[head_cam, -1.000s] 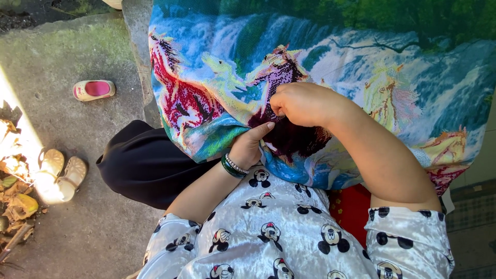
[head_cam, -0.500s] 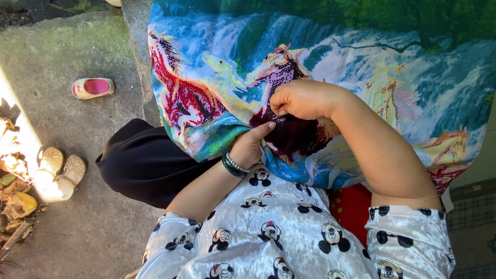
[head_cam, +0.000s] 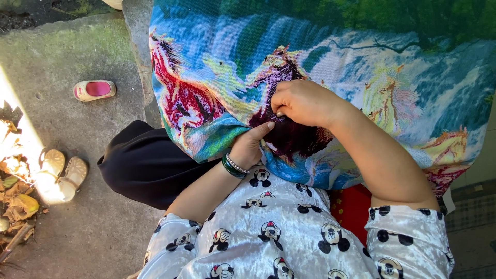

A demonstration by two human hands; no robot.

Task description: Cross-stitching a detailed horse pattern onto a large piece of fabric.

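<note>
A large embroidered cloth [head_cam: 361, 62] with horses and a waterfall lies spread over my lap. My left hand [head_cam: 250, 147], with a green bangle and a beaded bracelet on the wrist, reaches under the cloth's near edge and holds it from below, thumb up against a dark maroon stitched patch [head_cam: 294, 139]. My right hand [head_cam: 305, 103] rests on top of the cloth just above that patch. Its fingers are curled and its fingertips pinched together at the fabric. What they pinch is too small to see.
A pink and white child's sandal [head_cam: 94, 90] lies on the concrete floor [head_cam: 77, 51] to the left. A pair of cream sandals [head_cam: 59, 173] sits by dry leaves [head_cam: 18, 201] in a sunlit patch. Black fabric [head_cam: 147, 165] covers my knee. Red cloth [head_cam: 354, 206] shows under my arm.
My left thumb has edged slightly up against the dark patch. The right hand stays in place with its fingertips working at the fabric.
</note>
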